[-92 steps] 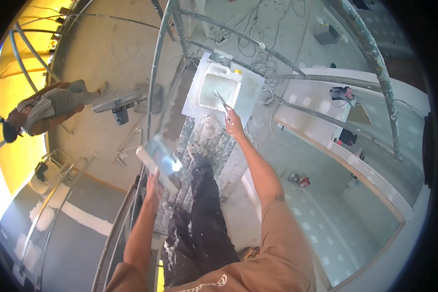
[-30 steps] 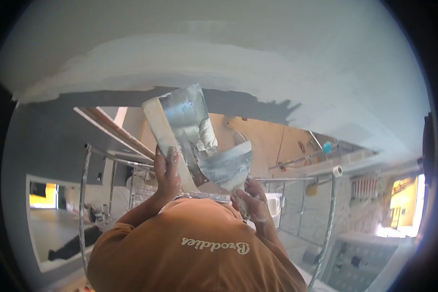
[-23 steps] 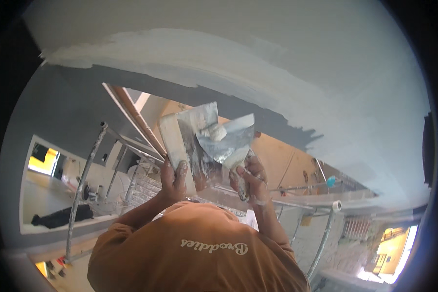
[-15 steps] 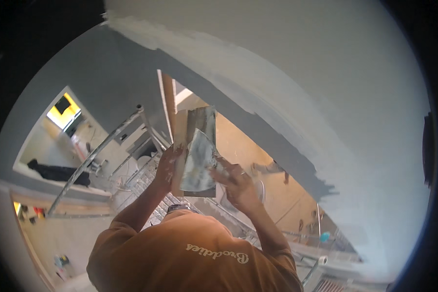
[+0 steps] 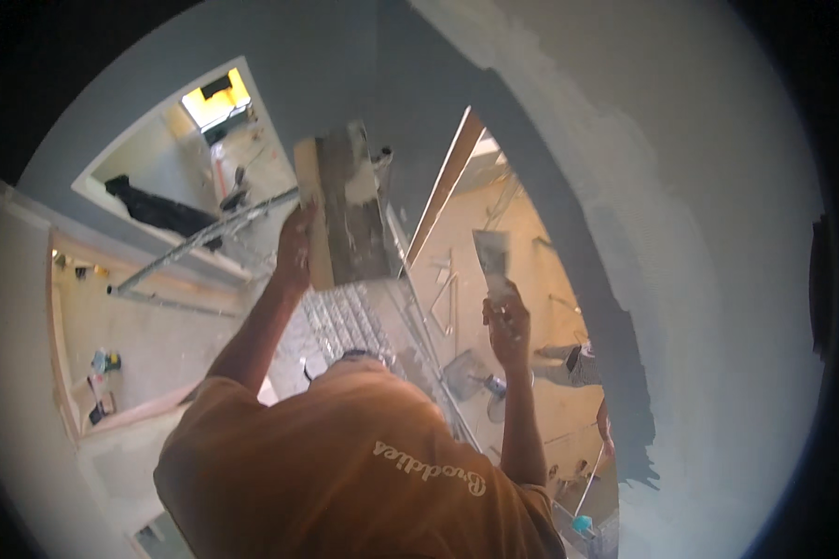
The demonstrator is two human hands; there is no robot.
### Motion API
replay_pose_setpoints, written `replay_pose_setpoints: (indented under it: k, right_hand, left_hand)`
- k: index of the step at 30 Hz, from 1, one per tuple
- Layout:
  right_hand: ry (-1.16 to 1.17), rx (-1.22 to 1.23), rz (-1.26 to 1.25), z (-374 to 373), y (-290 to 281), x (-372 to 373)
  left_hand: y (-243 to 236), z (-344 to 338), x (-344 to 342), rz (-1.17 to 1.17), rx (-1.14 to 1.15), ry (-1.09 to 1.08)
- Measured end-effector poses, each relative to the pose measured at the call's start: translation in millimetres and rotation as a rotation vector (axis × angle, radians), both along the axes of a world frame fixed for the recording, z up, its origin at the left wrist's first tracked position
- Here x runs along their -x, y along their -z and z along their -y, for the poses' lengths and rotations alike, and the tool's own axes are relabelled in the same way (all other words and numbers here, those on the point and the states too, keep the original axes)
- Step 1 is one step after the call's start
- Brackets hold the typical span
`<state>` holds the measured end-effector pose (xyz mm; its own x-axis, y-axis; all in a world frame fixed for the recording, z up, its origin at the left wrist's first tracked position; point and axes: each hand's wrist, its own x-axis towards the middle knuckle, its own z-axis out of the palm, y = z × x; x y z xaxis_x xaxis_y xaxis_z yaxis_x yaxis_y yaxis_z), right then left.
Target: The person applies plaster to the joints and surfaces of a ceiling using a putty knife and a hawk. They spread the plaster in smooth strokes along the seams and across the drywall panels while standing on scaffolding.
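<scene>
My left hand [image 5: 294, 247] is closed round the pale wooden edge of a wide plastering blade [image 5: 364, 244]. Dark metal shows on its face, with whitish plaster smeared over part of it. To the right of it, my right hand [image 5: 510, 326] grips a putty knife [image 5: 491, 252] by the handle, its flared grey blade pointing up and away. The two tools are apart. Beyond both hands, a grey surface [image 5: 569, 177] carries a broad band of pale wet-looking plaster [image 5: 643, 186] with a ragged edge.
Scaffold tubes [image 5: 205, 233] cross at the left, and a ribbed metal platform [image 5: 345, 317] lies below me. An opening in the grey wall shows a dark cloth-like heap [image 5: 163, 212]. Far below at the right, another person [image 5: 580, 365] is partly visible near a round-ended tool [image 5: 494, 384].
The putty knife has left the wide blade's face and swung to the right with my right hand. The wide blade is higher and farther left in view. The whole view has turned.
</scene>
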<state>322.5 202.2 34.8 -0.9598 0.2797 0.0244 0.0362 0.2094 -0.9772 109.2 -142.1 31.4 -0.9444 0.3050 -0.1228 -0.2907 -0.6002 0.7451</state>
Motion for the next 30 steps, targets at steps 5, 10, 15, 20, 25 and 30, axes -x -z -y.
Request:
replay_pose_setpoints:
  k: [5,10,15,20,25,30]
  right_hand:
    - [0.063,0.88,0.087,46,-25,12]
    - [-0.047,1.135,0.142,59,-15,7]
    - [-0.237,1.191,0.215,72,-10,31]
    - [-0.223,1.102,0.247,88,-22,67]
    - [-0.232,1.17,0.137,96,-26,120]
    - [-0.137,1.141,0.001,104,-45,201]
  left_hand:
    - [-6,23,25,-0.185,-0.033,-0.062]
    - [6,19,18,0.044,0.055,-0.147]
    - [1,-6,6,0.114,0.261,-0.24]
    - [11,-16,18,0.05,0.297,-0.244]
    - [-8,-32,51,-0.298,0.542,-0.244]
    - [-27,-22,94,-0.624,0.729,-0.162]
